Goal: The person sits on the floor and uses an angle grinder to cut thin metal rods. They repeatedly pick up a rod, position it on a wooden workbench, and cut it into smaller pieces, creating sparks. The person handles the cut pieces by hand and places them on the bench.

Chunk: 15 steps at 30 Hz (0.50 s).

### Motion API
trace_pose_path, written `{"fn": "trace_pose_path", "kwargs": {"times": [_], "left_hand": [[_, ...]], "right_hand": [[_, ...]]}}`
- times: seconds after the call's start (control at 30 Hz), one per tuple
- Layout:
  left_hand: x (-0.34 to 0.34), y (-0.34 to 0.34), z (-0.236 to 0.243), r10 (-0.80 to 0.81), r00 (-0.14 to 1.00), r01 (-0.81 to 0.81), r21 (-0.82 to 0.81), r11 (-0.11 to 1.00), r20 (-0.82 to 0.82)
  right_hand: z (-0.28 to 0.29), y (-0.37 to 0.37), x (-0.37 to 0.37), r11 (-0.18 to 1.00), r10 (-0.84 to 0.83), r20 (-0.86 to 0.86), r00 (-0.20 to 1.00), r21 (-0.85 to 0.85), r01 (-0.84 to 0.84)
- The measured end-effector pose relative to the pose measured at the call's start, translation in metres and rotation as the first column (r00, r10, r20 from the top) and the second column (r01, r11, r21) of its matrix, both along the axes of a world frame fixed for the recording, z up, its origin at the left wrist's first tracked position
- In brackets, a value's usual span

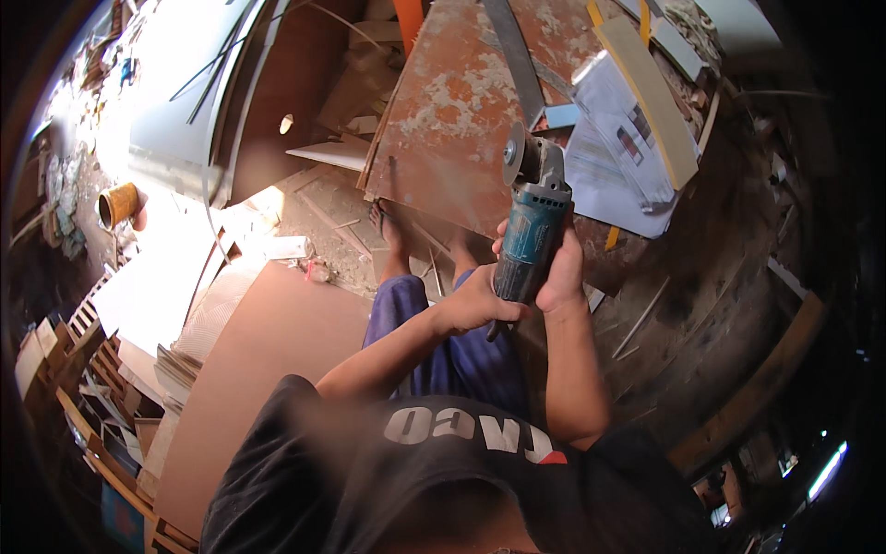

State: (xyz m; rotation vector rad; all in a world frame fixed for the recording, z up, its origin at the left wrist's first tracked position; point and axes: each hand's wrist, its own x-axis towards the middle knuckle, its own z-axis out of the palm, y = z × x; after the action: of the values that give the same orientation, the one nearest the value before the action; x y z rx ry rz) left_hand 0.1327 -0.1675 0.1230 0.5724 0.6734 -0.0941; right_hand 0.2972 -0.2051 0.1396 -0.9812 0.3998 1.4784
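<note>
An angle grinder (533, 226) with a teal body, a grey metal head and a dark rear end is held up in front of my body. Its round disc (514, 154) points away from me, at the far end. My left hand (478, 301) wraps round the rear end, thumb across it. Along the right side of the body, my right hand (565, 270) grips the tool, with some fingertips showing on its left side. Beyond the grinder lies a worn reddish-brown tabletop (434, 138). The cord is mostly hidden.
Papers in plastic sleeves (614, 152), a pale wooden strip (646, 102) and a dark metal bar (515, 60) lie on the tabletop. At left are a large brown board (268, 369) and a yellow bucket (117, 205). Wood scraps (641, 319) litter the floor.
</note>
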Motion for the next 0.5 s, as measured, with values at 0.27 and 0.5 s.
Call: {"fn": "trace_pose_path", "kwargs": {"times": [0.27, 0.5], "left_hand": [[-0.002, 0.009, 0.001, 0.122, 0.992, -0.124, 0.302, 0.945, 0.027], [0.019, -0.009, -0.018, 0.295, 0.824, 0.322, 0.829, 0.456, -0.483]], "right_hand": [[0.018, 0.010, -0.012, 0.991, 0.096, 0.242, 0.966, 0.064, -0.115], [0.001, 0.061, -0.058, 0.887, 0.410, 0.881, 0.237, -0.446, 0.121]]}}
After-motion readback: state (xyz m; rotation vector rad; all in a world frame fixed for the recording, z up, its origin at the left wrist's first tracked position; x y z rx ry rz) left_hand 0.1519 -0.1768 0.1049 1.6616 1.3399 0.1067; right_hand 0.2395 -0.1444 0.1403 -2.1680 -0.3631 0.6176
